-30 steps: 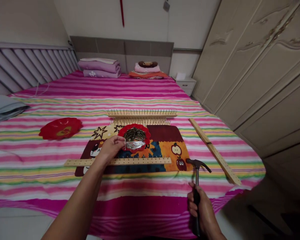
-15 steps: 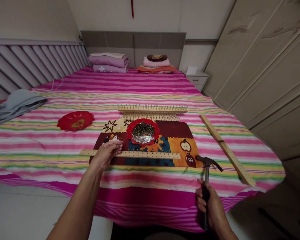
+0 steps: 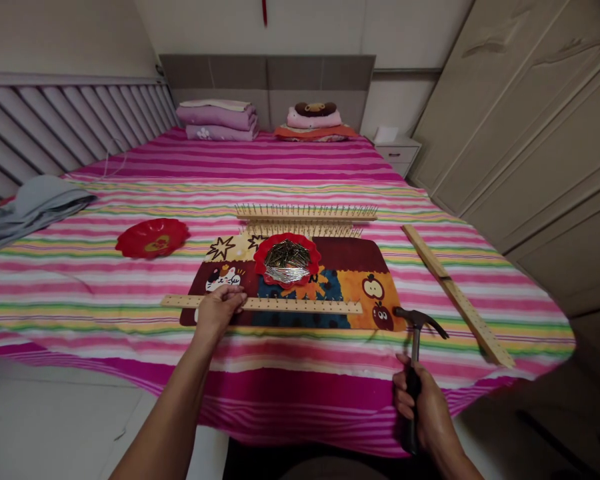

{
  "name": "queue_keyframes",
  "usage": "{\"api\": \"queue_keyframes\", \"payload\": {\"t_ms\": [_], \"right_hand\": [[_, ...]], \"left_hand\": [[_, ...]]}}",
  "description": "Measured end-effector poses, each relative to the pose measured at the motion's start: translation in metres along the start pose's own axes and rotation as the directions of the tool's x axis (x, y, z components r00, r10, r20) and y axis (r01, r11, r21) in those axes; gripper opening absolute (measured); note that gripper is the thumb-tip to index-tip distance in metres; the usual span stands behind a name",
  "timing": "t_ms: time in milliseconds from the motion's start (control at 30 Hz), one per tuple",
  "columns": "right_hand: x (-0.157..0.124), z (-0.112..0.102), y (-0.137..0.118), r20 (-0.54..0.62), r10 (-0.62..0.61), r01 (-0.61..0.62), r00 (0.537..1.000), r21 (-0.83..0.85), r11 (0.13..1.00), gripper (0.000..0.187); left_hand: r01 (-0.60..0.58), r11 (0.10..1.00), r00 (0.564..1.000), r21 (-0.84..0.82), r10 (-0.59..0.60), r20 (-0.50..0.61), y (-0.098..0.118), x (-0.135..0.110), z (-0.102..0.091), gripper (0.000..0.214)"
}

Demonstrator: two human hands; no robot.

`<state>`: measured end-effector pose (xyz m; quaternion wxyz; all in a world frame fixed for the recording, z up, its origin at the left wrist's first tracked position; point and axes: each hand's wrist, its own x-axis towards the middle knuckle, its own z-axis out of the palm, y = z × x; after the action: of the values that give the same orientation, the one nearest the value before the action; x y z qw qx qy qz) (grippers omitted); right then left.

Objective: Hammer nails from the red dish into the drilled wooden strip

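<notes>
A left hand [image 3: 221, 308] bends over a perforated wooden strip [image 3: 300, 305], thumb and fingertips drawn together above its holes – whether a nail is pinched between them is too small to tell. Small nails stand in the strip to the right of the fingers, while holes dot the part to the left. The right hand [image 3: 423, 403] grasps a claw hammer [image 3: 417, 330] by its black handle, the head raised near the lower right corner of a patterned mat [image 3: 363, 253]. The strip lies across the near part of that mat, its left end reaching past the edge. Just beyond it, a scalloped red bowl [image 3: 314, 253] holds a heap of nails [image 3: 287, 255], with a shiny, clear wrapping at its near side. Behind the bowl, nail-studded strips [image 3: 307, 218] lie crosswise, bristling with upright points. A red dish [image 3: 150, 239] sits off to the left; to the right, a wooden length [image 3: 467, 313] lies aslant on the striped bedspread [image 3: 105, 320]. Grey cloth [image 3: 45, 207] is bunched at the far left. At the head of the bed – folded purple bedding [image 3: 217, 122] and a smaller pink-and-orange stack [image 3: 314, 121] rest before a grey headboard [image 3: 267, 73].
</notes>
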<state>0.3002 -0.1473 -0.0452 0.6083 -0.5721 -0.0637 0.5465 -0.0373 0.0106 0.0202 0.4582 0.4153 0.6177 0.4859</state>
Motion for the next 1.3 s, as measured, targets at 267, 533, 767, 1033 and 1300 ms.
{"api": "queue_keyframes", "payload": {"t_ms": [267, 533, 767, 1033, 1300], "right_hand": [[0.001, 0.0, 0.001, -0.006, 0.005, -0.005, 1.0, 0.0, 1.0, 0.033], [0.0, 0.001, 0.001, -0.004, -0.02, 0.02, 1.0, -0.008, 1.0, 0.035], [-0.035, 0.028, -0.004, 0.033, -0.106, 0.11, 0.994, -0.167, 0.98, 0.039], [-0.069, 0.119, -0.032, 0.554, -0.024, 0.37, 0.832, -0.522, 0.768, 0.033], [-0.052, 0.191, -0.02, 0.798, -0.018, 0.775, 0.602, -0.579, 0.253, 0.024]], "left_hand": [[-0.023, 0.978, 0.999, 0.209, 0.033, -0.043, -0.018, 0.004, 0.002, 0.029], [-0.096, 0.904, 0.992, 0.416, 0.122, -0.035, -0.015, -0.001, 0.004, 0.022], [-0.162, 0.845, 0.979, 0.51, 0.203, -0.027, -0.013, -0.006, 0.006, 0.014], [-0.216, 0.818, 0.962, 0.533, 0.27, -0.025, -0.018, -0.008, 0.008, 0.011], [-0.271, 0.744, 0.942, 0.611, 0.336, 0.009, -0.027, -0.005, 0.007, 0.013]]}}
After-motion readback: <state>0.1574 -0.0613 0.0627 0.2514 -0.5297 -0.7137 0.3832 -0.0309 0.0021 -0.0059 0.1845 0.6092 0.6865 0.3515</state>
